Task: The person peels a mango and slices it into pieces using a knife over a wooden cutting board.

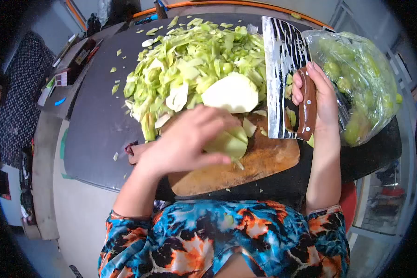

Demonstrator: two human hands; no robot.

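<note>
My right hand (320, 95) grips the brown riveted handle of a cleaver (280, 69), held upright with its broad black-and-white patterned blade beside the handle. My left hand (190, 136), slightly blurred, reaches over a pale green cut piece (229, 141) on the wooden cutting board (268, 160). Its thumb and fingers are spread apart; I cannot tell whether they touch the piece. A larger piece with a smooth white cut face (231, 92) leans against a heap of green slices (185, 60) just beyond the board.
A clear plastic bag (375, 78) of green produce lies right of the cleaver. Scraps are scattered over the dark table (95, 120). A small dark red item (130, 149) lies by the board's left end. Boxes and papers (69, 76) sit on a surface at left.
</note>
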